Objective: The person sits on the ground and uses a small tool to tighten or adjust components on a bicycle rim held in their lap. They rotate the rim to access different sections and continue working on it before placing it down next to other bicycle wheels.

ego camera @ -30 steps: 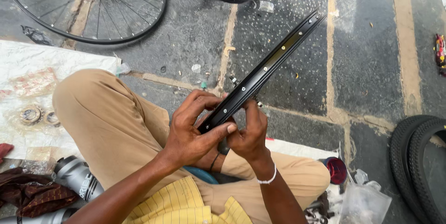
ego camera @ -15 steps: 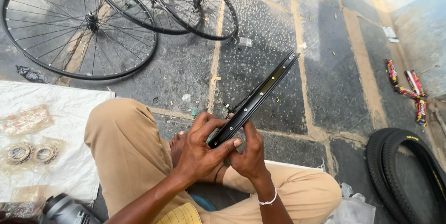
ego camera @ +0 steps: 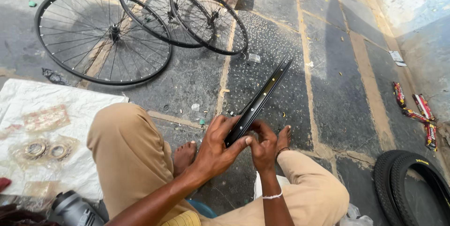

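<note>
Three black spoked bicycle wheels (ego camera: 105, 36) lie on the grey stone pavement (ego camera: 328, 90); nearer, a black metal bicycle rim (ego camera: 260, 99) stands edge-on above the knees, its lower end clasped by the left hand (ego camera: 218, 148) and pinched by the right hand (ego camera: 263, 147)

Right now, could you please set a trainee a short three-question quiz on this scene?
1. True or false: both hands grip the black rim.
2. How many spoked wheels lie on the pavement: A two, B three, C five?
3. What lies on the white sheet?

Key: 1 true; the left hand and right hand hold its near end. 2 B; wheels. 3 two metal rings.
</note>
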